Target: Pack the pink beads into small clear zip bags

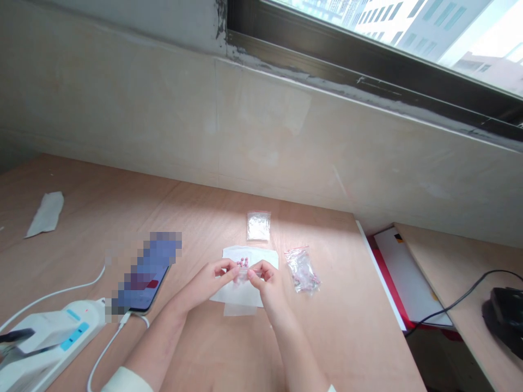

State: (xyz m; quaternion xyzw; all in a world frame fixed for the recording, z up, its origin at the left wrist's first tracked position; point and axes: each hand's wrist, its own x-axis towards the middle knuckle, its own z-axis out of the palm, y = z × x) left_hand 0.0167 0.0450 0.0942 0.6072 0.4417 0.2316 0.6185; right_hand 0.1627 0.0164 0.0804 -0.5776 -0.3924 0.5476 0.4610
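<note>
At the far left of the tabletop [322,321], a folded white cloth or paper strip [44,214] lies near the left edge, and a white power strip [53,332] sits at the near left corner with a white cable [53,294] running from it towards that edge. A second white cable [110,348] curves past the strip to a phone [143,294], mostly blurred out, lying tilted just beside my left forearm. My left hand [214,275] is closed, its fingertips pinched in on a small cluster of pink beads [243,265], and my right hand [261,277] closes on the same cluster from the other side, so the two hands nearly touch, with little room between them. I cannot make out exactly what the fingers grip inside that cluster. It sits above a white sheet [232,296] in the middle of the tabletop, towards the far edge. Beyond the sheet lies a small clear bag [259,226], well short of the far edge and the wall [261,136]. Right of my right hand, a zip bag of pink pieces [302,270] lies near the sheet, and a wide stretch of plywood runs from there to the right edge, where a white strip [382,277] and a red-edged folder [408,283] sit just past it, and beyond them a lower shelf [449,256] carries a black device [506,310] and its cord [453,296]
</note>
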